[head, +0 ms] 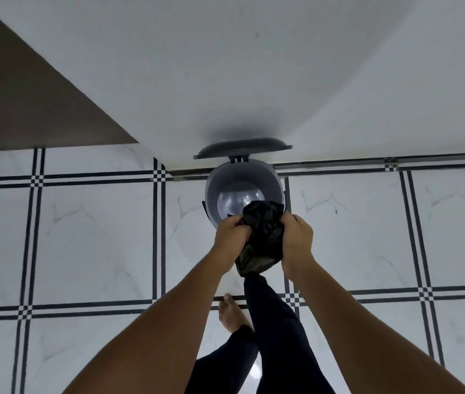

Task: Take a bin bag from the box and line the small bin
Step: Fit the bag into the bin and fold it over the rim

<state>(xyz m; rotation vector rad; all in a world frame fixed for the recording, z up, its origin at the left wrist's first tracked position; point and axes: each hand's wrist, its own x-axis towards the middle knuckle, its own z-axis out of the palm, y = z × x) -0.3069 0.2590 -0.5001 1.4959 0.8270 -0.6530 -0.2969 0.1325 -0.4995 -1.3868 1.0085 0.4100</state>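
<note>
The left hand (232,234) is curled tight into the left side of a crumpled black bin bag (262,237), its fingers bunched into the plastic and the thumb tucked against the folds. The right hand (296,240) grips the bag's other side in the same way, knuckles up and fingers wrapped round the gathered film, so the bag is held between the two hands with both forearms reaching forward from the bottom corners of the view. The bag hangs in a wadded lump; its upper part overlaps the near rim of the small grey bin (225,183), and its lower end tapers down in front of a dark trouser leg (276,322). A bare foot (231,314) stands on the white tiled floor (89,237), close to one of the black grid lines. Beyond the hands the bin stands on the floor at its far edge, right against the foot of the white wall (225,66). Its lid (242,147) is raised, resting back against that wall, and the shiny inside bottom of the bin shows, with no bag fitted round the rim.
</note>
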